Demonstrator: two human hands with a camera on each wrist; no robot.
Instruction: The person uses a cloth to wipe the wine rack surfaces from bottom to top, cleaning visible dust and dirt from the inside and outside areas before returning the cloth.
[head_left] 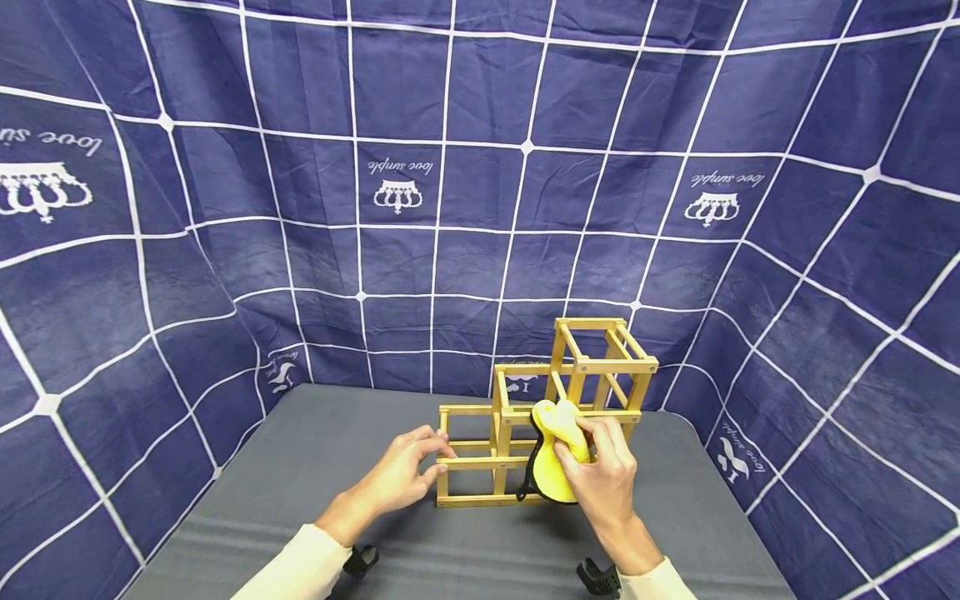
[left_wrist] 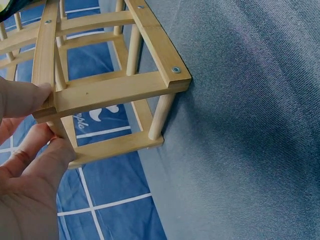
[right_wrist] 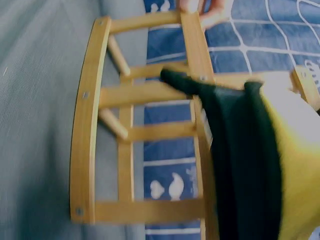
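Note:
A stepped wooden rack point(head_left: 480, 462) of slim bars and round dowels stands on the grey surface, rising in three levels toward the right. My left hand point(head_left: 405, 468) grips its low left end. In the left wrist view the thumb lies on the end of a top bar point(left_wrist: 46, 65), with fingers against the post below. My right hand point(head_left: 606, 475) pinches a folded yellow cloth point(head_left: 551, 471) with black trim and a small loop, held against the rack's middle and front bars. In the right wrist view the cloth's dark edge point(right_wrist: 245, 160) covers part of the rack.
Grey fabric point(head_left: 300, 467) covers the work surface. Behind it and at both sides hangs a blue curtain point(head_left: 480, 192) with white grid lines. The rack's tallest step point(head_left: 615, 367) stands at the right, just beyond my right hand. Dark straps point(head_left: 360, 561) show at both wrists.

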